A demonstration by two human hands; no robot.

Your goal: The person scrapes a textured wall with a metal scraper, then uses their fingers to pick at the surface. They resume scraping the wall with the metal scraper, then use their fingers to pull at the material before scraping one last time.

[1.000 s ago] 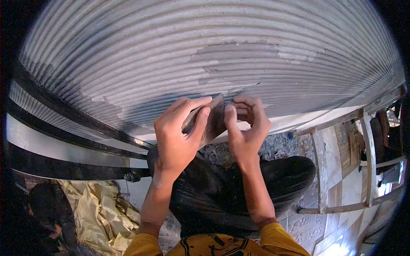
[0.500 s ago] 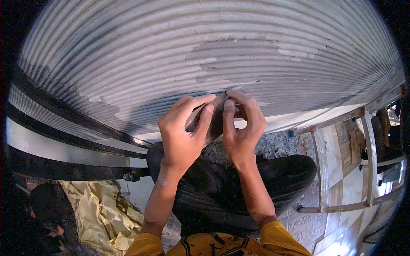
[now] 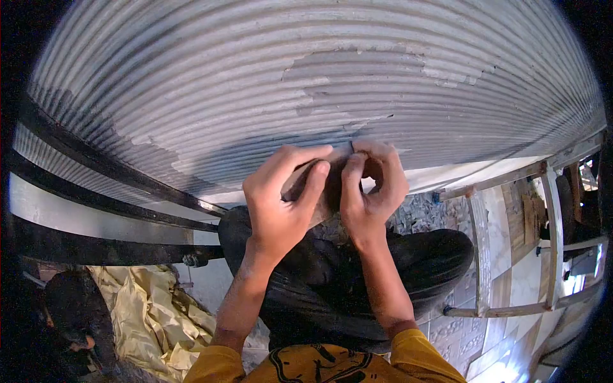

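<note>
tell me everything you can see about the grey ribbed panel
The grey ribbed panel fills the upper view, its ridges running crosswise and bowed in this wide-angle picture. Its material is uncertain; the surface looks dull and worn. A ragged darker patch shows where a paler top layer seems missing, and a small dark mark lies below it. Shadow darkens its lower left. The left hand and right hand are at its lower edge; contact is unclear.
</note>
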